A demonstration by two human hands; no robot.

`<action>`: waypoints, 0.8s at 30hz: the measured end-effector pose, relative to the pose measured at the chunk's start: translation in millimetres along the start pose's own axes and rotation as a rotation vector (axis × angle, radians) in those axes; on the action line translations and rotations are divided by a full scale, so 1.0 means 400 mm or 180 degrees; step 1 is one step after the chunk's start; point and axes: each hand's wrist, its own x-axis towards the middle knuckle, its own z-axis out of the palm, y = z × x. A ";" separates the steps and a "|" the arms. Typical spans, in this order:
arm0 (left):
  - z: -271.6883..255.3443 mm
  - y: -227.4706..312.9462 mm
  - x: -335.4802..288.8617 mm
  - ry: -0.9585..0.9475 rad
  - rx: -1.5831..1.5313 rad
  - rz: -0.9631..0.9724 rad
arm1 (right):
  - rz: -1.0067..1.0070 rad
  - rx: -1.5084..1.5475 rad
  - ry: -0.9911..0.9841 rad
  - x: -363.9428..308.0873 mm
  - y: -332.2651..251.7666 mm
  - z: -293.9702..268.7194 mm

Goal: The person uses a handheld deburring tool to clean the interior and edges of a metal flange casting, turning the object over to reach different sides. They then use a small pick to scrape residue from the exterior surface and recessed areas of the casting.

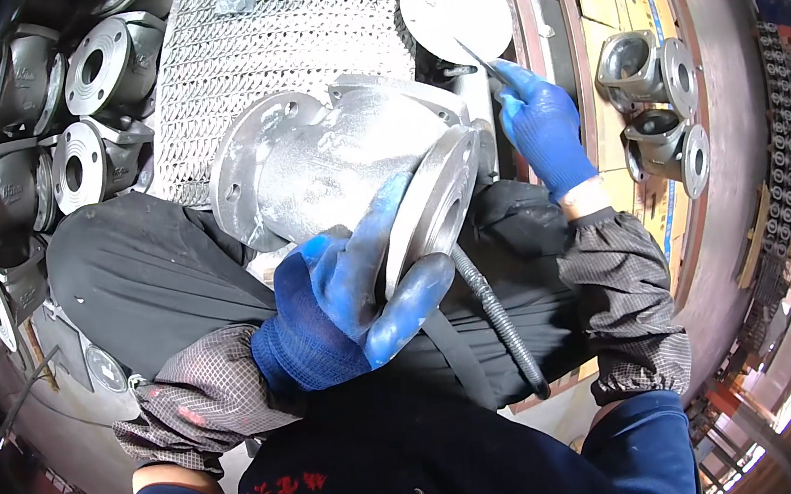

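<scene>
A large grey cast-metal valve body (pixel 331 161) with round flanges lies in front of me. My left hand (pixel 341 288), in a blue coated glove, is closed around the rim of its nearest flange (pixel 435 205), fingers on one side and thumb on the other. Farther right, my right hand (pixel 542 125), gloved the same way, grips a thin, dark, knife-like tool (pixel 481 59). The tool's tip is over a round white plate (pixel 455 27), which carries a small reddish-brown dab. Whether the tip touches the plate, I cannot tell.
A pale woven mat (pixel 281 39) covers the surface beyond the valve body. Several similar castings (pixel 104 164) are stacked at the left. Two more castings (pixel 663 130) stand at the right beside yellow boards (pixel 601 34). A ribbed flexible hose (pixel 498 318) hangs across my lap.
</scene>
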 end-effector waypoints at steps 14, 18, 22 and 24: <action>-0.041 -0.003 0.051 0.0161 -0.1777 -0.1615 | -0.0201 -0.1197 -0.0002 0.111 -0.052 0.089; -0.041 -0.008 0.042 0.0056 -0.1988 -0.1827 | -0.0239 -0.1132 -0.0062 0.111 -0.054 0.091; -0.047 -0.007 0.055 0.0006 -0.2051 -0.1776 | -0.0373 -0.1089 0.0042 0.109 -0.059 0.092; -0.045 -0.003 0.057 0.0148 -0.2357 -0.1924 | -0.0442 -0.1031 0.0083 0.111 -0.059 0.094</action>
